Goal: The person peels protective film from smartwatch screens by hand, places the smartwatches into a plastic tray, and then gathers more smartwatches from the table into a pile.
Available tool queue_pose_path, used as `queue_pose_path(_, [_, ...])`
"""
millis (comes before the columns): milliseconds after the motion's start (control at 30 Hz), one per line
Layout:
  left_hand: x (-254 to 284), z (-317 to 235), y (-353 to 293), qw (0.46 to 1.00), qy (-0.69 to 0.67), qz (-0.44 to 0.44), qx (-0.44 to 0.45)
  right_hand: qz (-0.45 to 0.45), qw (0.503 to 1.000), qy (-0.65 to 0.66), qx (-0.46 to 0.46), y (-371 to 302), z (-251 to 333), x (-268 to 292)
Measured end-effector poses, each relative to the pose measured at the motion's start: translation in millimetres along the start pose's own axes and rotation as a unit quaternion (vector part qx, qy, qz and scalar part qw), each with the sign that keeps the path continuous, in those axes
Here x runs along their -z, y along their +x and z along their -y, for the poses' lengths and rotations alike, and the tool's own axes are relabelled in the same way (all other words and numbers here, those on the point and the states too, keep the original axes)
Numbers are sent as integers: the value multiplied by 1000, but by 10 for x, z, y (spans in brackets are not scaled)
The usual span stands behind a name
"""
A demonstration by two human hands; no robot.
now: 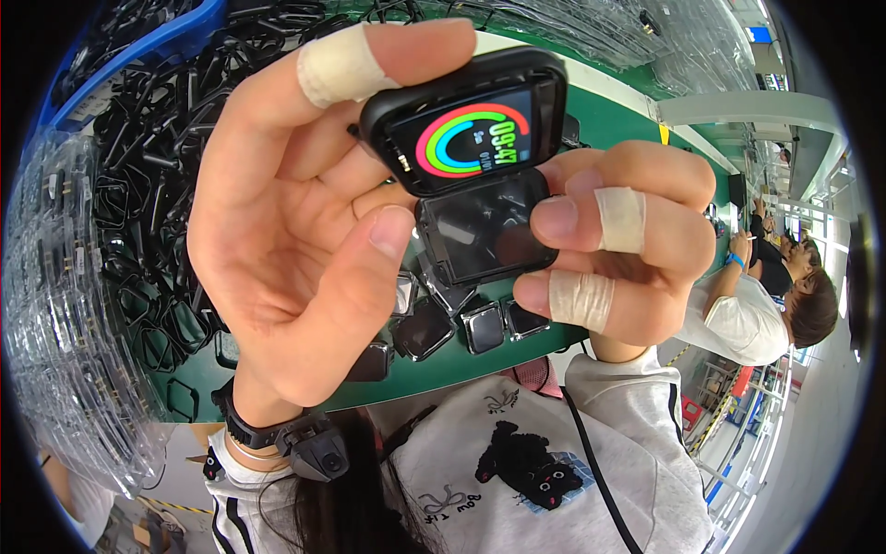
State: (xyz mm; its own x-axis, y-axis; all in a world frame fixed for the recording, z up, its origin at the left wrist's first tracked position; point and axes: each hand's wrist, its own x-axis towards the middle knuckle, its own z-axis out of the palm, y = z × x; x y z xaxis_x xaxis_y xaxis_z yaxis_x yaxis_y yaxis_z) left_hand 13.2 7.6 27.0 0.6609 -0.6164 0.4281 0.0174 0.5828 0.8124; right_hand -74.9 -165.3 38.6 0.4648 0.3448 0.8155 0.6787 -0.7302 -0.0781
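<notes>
Close in front of me is a black smartwatch case [461, 125] with a lit screen showing coloured arcs and a clock. My left hand [277, 212] grips it, a taped index finger along its upper edge and the thumb below. Just under the case is a dark, glossy square watch cover [484, 226], tilted and reflecting light. The fingers of my right hand [637, 231], two of them taped, pinch this cover at its right side. The two pieces meet along one edge; whether they are joined I cannot tell.
Several square watch modules [483, 328] lie on the green table [434, 374] below my hands. A heap of black watch frames [152, 203] and a blue bin [138, 55] are at left. Clear plastic trays [65, 305] are stacked at far left. Another person [752, 305] sits at right.
</notes>
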Motion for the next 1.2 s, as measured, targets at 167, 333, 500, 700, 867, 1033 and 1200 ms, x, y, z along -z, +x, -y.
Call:
queue_pose_path(167, [-5, 128, 38, 998, -7, -42, 48, 40, 993, 74, -77, 164, -62, 164])
queue_pose_path(333, [-60, 202, 19, 979, -26, -112, 171, 25, 933, 157, -322, 384, -62, 536])
queue_pose_path(500, [-13, 248, -73, 969, -75, -108, 208, 143, 907, 143, -369, 390, -144, 815])
queue_pose_path(700, [-51, 270, -70, 972, -54, -106, 203, 41, 903, 226, -363, 277, -158, 806])
queue_pose_path(867, [-120, 266, -40, 969, -92, -91, 212, 79, 852, 312, -413, 293, -228, 522])
queue_pose_path(1033, [-97, 256, -52, 969, -137, -76, 192, 84, 873, 259, -406, 223, -238, 217])
queue_pose_path(1200, [-121, 228, -78, 976, -127, -75, 163, 141, 895, 238, -350, 224, -298, 182])
